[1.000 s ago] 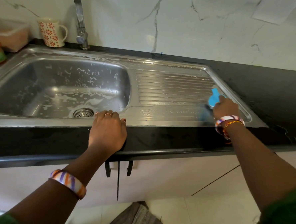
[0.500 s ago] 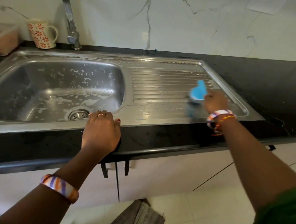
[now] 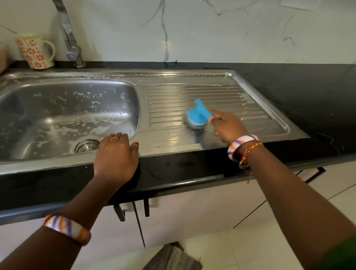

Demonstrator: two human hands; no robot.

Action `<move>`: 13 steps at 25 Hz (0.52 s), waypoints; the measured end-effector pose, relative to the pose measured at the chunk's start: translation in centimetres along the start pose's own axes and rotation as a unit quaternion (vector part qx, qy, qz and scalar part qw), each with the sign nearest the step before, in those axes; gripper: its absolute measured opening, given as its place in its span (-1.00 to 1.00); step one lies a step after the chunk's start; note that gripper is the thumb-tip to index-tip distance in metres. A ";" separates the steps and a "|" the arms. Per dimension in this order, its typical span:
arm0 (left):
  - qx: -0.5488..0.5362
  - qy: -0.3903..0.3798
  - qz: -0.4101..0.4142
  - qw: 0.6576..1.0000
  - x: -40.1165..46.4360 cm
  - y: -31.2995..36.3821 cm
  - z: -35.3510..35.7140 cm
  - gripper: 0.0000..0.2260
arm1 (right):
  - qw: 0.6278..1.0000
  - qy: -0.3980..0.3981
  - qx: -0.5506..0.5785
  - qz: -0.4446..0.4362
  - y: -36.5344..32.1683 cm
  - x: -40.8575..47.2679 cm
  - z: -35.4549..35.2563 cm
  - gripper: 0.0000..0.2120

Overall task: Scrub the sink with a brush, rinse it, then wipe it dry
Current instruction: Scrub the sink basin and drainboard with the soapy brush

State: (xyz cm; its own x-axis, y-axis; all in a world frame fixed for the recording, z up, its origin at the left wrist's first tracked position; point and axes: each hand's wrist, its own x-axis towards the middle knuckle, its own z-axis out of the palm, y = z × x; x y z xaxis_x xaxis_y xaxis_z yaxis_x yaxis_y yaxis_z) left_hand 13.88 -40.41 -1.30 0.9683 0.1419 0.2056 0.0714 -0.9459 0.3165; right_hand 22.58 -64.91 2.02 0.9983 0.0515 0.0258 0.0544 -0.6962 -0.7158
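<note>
With the right hand [image 3: 227, 125] curled round the handle of the blue round scrubbing brush [image 3: 197, 118] on the soapy ribbed drainboard of the stainless steel sink [image 3: 253, 92], and the left hand [image 3: 116, 157] resting flat on its front rim, wet suds could let the brush slip free.

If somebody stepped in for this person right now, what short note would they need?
Right hand grips the blue brush, bristles down on the ribbed drainboard.
Left hand rests flat on the sink front rim, fingers straight.
Done: suds cover the basin and the rim.
Left: finish scrubbing the drainboard, rinse under the tap, which shows no water running, then wipe dry. No cloth is in view.
</note>
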 end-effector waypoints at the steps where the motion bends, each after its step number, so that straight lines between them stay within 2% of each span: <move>1: -0.009 0.002 -0.001 1.000 0.3 0.4 0.0 -0.71 | 0.997 0.049 -0.059 0.022 0.8 0.3 -1.4 -0.63; 3: -0.027 0.003 -0.002 1.000 1.0 1.2 0.3 -0.72 | 0.970 0.127 -0.174 0.109 3.6 0.7 -5.5 -0.63; 4: -0.034 0.005 -0.005 0.999 1.4 1.5 0.6 -0.71 | 0.956 0.150 -0.197 0.155 5.1 0.5 -7.5 -0.63; 6: -0.039 0.012 -0.009 0.999 2.3 2.1 1.2 -0.70 | 0.951 0.174 -0.180 0.182 6.9 0.6 -9.1 -0.62; 8: -0.043 0.021 -0.007 0.999 3.0 2.8 1.6 -0.69 | 0.978 0.130 -0.104 0.125 5.7 0.8 -6.9 -0.61; 10: -0.046 0.028 0.001 0.999 3.3 3.6 2.0 -0.68 | 0.998 0.039 0.003 0.040 3.4 0.8 -2.7 -0.63; 12: -0.033 0.040 0.024 0.998 3.2 3.9 2.5 -0.69 | 0.999 -0.038 0.035 -0.014 1.4 0.5 0.0 -0.63; 13: -0.030 0.047 0.031 0.998 3.1 3.9 2.7 -0.69 | 0.999 -0.037 0.026 -0.022 1.4 0.6 -0.1 -0.64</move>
State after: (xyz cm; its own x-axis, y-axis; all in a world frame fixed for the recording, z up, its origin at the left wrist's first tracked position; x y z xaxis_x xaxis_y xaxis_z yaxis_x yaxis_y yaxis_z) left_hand 17.82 -44.39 -1.91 0.9435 0.1131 0.3115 -0.0050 -0.9350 0.3545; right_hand 23.29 -65.94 1.09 0.9907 0.1356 0.0068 0.0945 -0.6535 -0.7510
